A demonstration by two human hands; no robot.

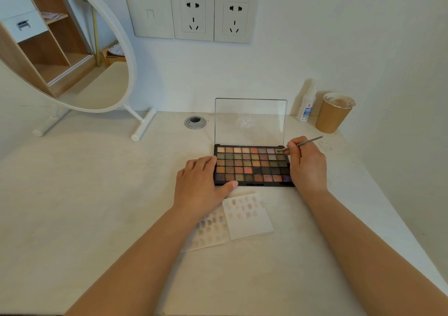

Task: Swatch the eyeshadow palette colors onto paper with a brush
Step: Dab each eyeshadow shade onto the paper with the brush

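An open eyeshadow palette with a black frame and a clear raised lid lies on the pale desk. My left hand rests flat against its left edge, thumb along the front rim. My right hand pinches a thin grey brush, whose tip touches a pan in the top row at the right end. Two sheets of paper lie in front of the palette: a white one with pinkish swatches and a left one with grey-brown swatches, partly under my left forearm.
A round tilting mirror on a white stand fills the back left. A cable grommet sits behind the palette. At the back right stand a small white bottle and a brown paper cup. Wall sockets are above.
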